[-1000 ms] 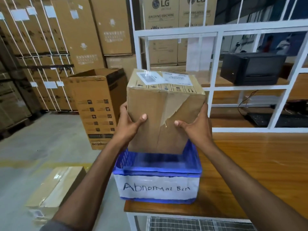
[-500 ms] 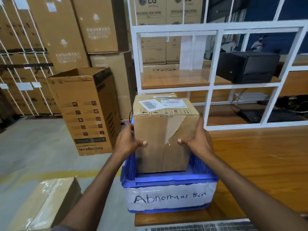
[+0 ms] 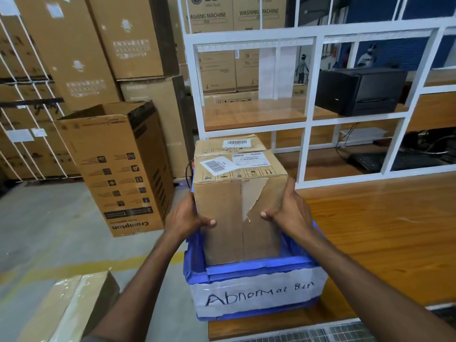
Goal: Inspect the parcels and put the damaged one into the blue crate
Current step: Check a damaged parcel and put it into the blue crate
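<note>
1. Head view: the parcel [image 3: 237,208] is brown cardboard with two white labels on top. The tape on its near face is torn and peeling.
2. It stands upright, long axis vertical, torn face toward the camera. Its lower end sits inside the crate [image 3: 259,266], below the thumbs.
3. The left hand [image 3: 185,215] and right hand [image 3: 288,213] clamp its sides, thumbs on the near face. The other fingers are hidden.

Grey concrete floor [image 3: 49,230] runs off to the left, crossed by a faded yellow line [image 3: 86,267]. Tall brown cartons [image 3: 74,45] are stacked along that side, and an open Crompton carton [image 3: 118,169] stands on the floor with its print upside down. A white frame [image 3: 308,30] rises from the wooden worktop [image 3: 382,230]. A black printer [image 3: 360,92] sits on its shelf, with a blue wall [image 3: 399,51] beyond.
</note>
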The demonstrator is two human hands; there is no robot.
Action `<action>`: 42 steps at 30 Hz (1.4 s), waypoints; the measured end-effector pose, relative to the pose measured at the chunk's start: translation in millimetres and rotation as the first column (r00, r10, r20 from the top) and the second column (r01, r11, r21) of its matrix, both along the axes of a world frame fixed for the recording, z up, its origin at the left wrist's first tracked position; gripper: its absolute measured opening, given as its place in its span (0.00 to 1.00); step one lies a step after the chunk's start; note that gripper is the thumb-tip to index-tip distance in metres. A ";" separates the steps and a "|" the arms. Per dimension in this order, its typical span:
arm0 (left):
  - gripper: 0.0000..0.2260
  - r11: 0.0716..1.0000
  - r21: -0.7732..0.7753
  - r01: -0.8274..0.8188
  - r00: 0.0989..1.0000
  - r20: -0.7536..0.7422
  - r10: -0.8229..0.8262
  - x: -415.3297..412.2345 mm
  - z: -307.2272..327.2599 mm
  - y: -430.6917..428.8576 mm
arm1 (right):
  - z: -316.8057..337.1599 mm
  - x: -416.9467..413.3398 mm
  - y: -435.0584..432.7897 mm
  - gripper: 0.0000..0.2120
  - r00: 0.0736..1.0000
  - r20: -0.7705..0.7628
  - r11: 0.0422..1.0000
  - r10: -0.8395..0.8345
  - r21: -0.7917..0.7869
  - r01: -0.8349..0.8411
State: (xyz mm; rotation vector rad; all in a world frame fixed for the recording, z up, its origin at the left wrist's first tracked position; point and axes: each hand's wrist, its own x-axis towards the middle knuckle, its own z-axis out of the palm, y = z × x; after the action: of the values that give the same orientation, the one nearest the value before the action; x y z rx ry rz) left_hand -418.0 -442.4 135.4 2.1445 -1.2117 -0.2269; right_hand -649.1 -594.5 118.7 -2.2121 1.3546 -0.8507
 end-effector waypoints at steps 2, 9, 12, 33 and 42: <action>0.40 1.000 -0.001 -0.007 1.000 0.003 0.007 2.4 -0.6 0.9 | -0.5 1.5 1.9 0.51 1.000 0.020 1.000 -0.001 0.001 0.001; 0.43 1.000 0.018 -0.008 0.999 -0.044 0.009 6.1 -0.5 1.2 | -0.7 3.4 6.9 0.54 1.000 0.020 1.000 0.001 -0.002 -0.001; 0.42 1.000 0.024 -0.010 0.999 -0.053 0.011 2.6 1.3 2.7 | -1.2 -0.5 9.0 0.54 0.999 0.030 1.000 0.017 -0.002 -0.017; 0.46 0.958 -0.270 -0.102 0.989 -0.133 0.068 -58.6 7.7 48.6 | 11.3 -28.3 46.7 0.53 0.980 0.200 0.998 0.015 -0.069 -0.001; 0.32 0.949 -0.299 -0.102 0.980 -0.195 0.044 -79.4 -0.4 81.8 | 1.6 -15.9 74.2 0.20 0.977 0.135 0.984 0.164 0.049 -0.172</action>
State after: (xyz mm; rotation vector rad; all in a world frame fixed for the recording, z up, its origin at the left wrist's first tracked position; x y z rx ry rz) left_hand -497.4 -360.5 135.0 1.8487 -0.9862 -0.1874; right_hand -664.9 -520.3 120.3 -2.1484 1.1005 -0.8645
